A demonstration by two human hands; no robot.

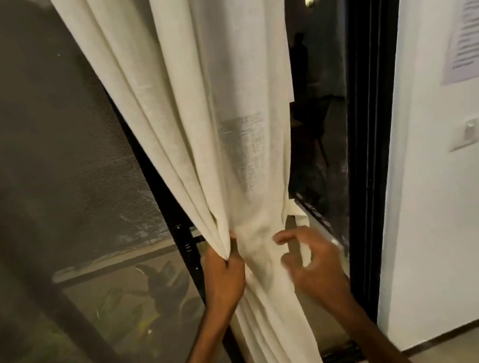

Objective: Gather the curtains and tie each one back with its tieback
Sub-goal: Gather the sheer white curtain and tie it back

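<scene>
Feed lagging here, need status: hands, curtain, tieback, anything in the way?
Left hand grips gathered curtain. Right hand curled, blurred, at tieback, grip unclear. Tieback not visibly wrapped round curtain. Nothing in the way.

Both forearms are bare, with no sleeve showing. The left hand [223, 275] and right hand [312, 259] wear nothing.

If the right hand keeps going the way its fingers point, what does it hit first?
Most likely the tieback strip hanging just beyond the right hand, beside the gathered curtain; blur leaves depth unclear.
</scene>
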